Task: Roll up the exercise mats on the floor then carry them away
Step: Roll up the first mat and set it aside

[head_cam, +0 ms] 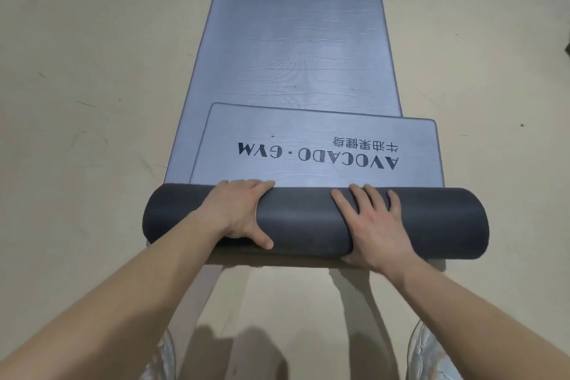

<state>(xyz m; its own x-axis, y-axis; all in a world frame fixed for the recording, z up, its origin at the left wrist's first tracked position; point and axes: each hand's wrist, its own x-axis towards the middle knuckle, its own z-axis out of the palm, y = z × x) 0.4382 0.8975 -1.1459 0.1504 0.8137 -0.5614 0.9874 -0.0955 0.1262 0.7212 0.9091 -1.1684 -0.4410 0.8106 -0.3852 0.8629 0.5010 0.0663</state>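
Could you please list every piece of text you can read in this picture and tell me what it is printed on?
"AVOCADO · GYM": dark print on the upper mat sheet, just beyond the roll, upside down to the camera.
"牛油果健身": smaller print on the same sheet, also upside down.
Nothing else is legible; the roll and the floor show no text.

Two bare forearms (138, 287) here, uncovered right up to the frame edge, and the left hand (243, 214) and right hand (374, 225) are bare as well. Down at the bottom edge there's pale whitish-grey legwear (430, 352) on each leg, kinda crinkly and faintly mottled — can't tell if it's shorts or trousers.
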